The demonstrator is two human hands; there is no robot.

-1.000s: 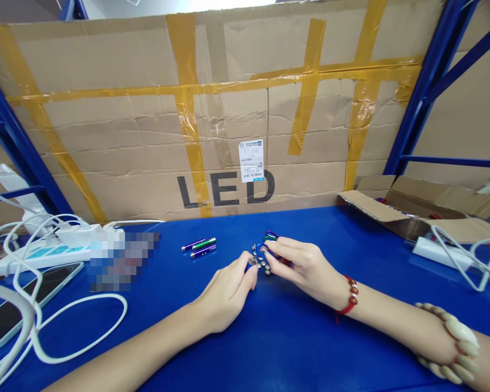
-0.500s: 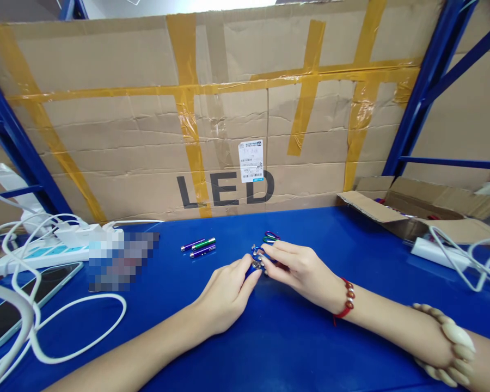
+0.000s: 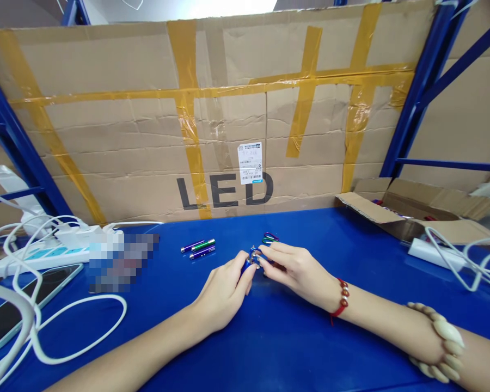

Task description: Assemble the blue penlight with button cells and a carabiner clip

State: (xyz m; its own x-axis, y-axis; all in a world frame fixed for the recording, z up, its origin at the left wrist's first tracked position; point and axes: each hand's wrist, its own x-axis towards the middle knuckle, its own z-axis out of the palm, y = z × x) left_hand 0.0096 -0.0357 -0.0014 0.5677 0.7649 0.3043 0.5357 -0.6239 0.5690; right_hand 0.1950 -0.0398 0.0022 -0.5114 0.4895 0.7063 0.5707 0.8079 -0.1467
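My left hand [image 3: 220, 294] is closed around a small blue metal tube [image 3: 246, 264], which looks like a mini flashlight; fingers cover most of it. Facing it, my right hand [image 3: 298, 268] pinches a blue carabiner clip [image 3: 253, 252] with small silvery parts, right at the tube's end. Whether the two are joined is hidden by the fingertips. Just beyond my right fingers lie a green and a purple carabiner [image 3: 270, 238]. To the left, a green tube [image 3: 204, 245] lies between two purple tubes of the same kind, one of them a purple tube [image 3: 203, 252] at the front.
On the left are a power strip [image 3: 61, 250] with looping white cables, a phone [image 3: 32, 305] and a blurred-out flat item [image 3: 124, 264]. An open cardboard box [image 3: 371, 209] and a white adapter [image 3: 435, 254] with cable stand right. A large taped carton [image 3: 228, 120] walls off the back.
Both hands stay together, with small finger shifts at the tube and clip. My right hand and forearm have moved slightly left. The view has tilted a little.
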